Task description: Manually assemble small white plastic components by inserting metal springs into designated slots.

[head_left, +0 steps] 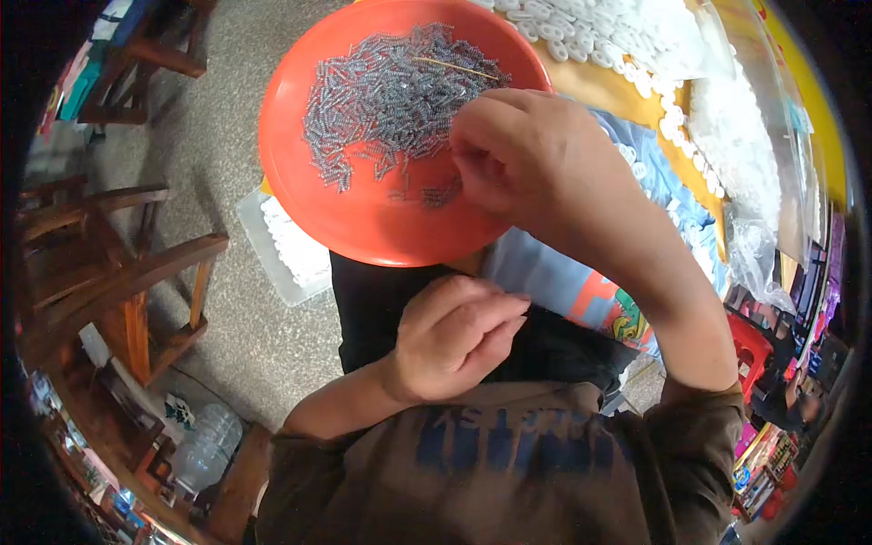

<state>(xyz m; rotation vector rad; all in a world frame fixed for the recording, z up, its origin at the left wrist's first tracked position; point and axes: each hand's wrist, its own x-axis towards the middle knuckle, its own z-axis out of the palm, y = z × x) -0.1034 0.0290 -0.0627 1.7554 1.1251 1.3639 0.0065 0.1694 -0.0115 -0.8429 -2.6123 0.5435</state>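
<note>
A red-orange round basin (381, 241) holds a heap of small metal coil springs (381, 91). A thin yellowish stick (454, 66) lies across the heap. My right hand (527, 150) is over the basin's right side, its fingers curled in beside the springs; the fingertips are partly hidden, so what they hold does not show. A few springs (440, 195) lie apart from the heap near that hand. Below the basin's near rim, in front of my shirt, my left hand (459, 336) is closed with thumb and fingers pressed together. Anything between them is too small to make out.
White oval plastic parts (559, 27) are spread over a yellow-brown surface at the far right, with clear plastic bags (758, 263) beside them. A translucent box (295, 286) of white pieces stands left of the basin. Wooden chairs (127, 263) are at the left.
</note>
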